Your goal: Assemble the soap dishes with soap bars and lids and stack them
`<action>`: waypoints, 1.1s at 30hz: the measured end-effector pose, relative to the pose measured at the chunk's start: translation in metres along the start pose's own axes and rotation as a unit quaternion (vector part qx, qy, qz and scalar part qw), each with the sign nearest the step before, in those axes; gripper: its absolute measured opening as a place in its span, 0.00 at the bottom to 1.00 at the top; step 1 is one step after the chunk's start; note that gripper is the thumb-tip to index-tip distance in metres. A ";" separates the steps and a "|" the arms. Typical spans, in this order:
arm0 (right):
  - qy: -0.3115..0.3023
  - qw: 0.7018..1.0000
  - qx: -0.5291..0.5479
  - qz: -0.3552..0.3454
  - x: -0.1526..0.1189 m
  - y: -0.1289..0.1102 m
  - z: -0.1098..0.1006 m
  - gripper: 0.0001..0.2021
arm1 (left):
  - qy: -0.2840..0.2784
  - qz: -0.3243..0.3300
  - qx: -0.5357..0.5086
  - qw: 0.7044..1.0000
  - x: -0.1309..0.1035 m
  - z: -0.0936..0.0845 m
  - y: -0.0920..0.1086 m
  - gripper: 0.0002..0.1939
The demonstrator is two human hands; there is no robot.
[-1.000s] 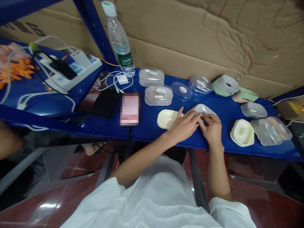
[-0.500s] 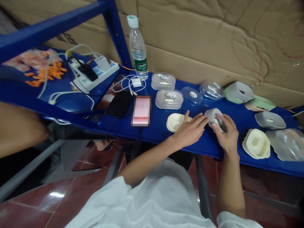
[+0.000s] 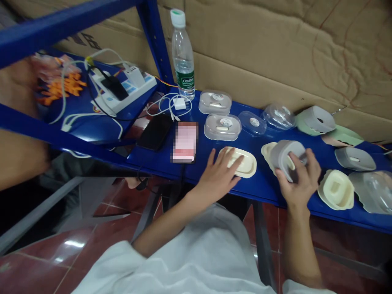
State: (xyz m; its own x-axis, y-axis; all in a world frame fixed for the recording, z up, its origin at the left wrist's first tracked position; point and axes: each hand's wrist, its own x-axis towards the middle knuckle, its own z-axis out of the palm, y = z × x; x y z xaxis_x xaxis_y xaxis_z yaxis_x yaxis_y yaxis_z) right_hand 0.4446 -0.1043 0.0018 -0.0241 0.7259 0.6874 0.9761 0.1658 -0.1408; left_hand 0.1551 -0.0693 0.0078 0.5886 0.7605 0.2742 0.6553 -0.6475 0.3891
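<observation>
Right of centre in the frame: one smoky-grey plastic cover with rounded oblong walls [image 3: 278, 153], tilted, gripped between thumb and fingers of the right hand [image 3: 298, 185]. Directly behind and to its left: one cream plastic base with a curved edge [image 3: 267, 153], mostly hidden; contact with the cover not clear. Centre: one shallow cream oval plastic tray with a raised rim [image 3: 250, 168], flat on the blue metal shelf [image 3: 259, 185], beneath the spread, ungripping fingers of the left hand [image 3: 216, 177]; firmness of touch impossible to tell. Lower right: one cream plastic dish with a squarish recess [image 3: 337, 190]. Handling, as judged: light throughout; cover thin-walled, fairly stiff, slightly springy if squeezed, smooth enough to slip, liable to crack under hard pressure. Best held by opposite side walls with modest pinch; tray best taken by the rim.
</observation>
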 end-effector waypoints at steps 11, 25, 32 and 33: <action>-0.245 0.950 0.096 -0.169 0.035 -0.080 0.034 0.30 | 0.026 -0.051 -0.134 0.989 -0.034 -0.003 -0.026 0.42; -0.279 0.932 0.214 -0.089 0.060 -0.049 0.061 0.28 | 0.082 -0.070 -0.099 0.989 -0.029 0.009 -0.028 0.22; -0.235 0.972 -0.009 -0.017 0.080 -0.003 0.088 0.37 | 0.098 -0.089 -0.122 0.984 -0.030 0.010 -0.029 0.20; -0.230 0.972 -0.030 -0.021 0.082 -0.002 0.089 0.37 | 0.098 -0.090 -0.129 0.983 -0.030 0.010 -0.030 0.19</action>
State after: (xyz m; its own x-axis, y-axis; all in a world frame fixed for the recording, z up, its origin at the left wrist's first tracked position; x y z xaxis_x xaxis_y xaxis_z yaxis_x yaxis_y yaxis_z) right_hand 0.4215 0.0150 -0.0049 -0.1449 0.9437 0.2974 0.9827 0.1724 -0.0683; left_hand 0.1228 -0.0738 -0.0211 0.3553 0.8723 0.3358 0.5839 -0.4877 0.6490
